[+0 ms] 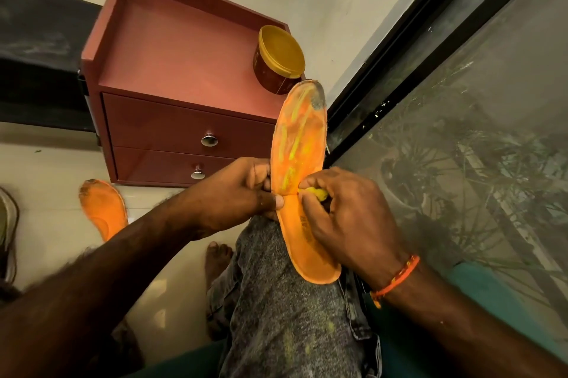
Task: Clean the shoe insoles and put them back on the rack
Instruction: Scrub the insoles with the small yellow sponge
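An orange insole (299, 144) with yellow streaks and a dark grey stain at its toe stands upright over my knee. My left hand (242, 193) pinches its left edge at the middle. My right hand (344, 217) grips a small yellow piece (316, 192) and presses it against the insole's right side; I cannot tell what the piece is. A second orange insole (103, 208), dirty at the toe, lies flat on the pale floor to the left.
A reddish-brown cabinet (172, 128) with two knobbed drawers stands ahead, with a yellow-lidded jar (278, 57) on its top near the right edge. A dark-framed glass pane (461, 137) runs along the right. A shoe (7, 224) shows at the far left edge.
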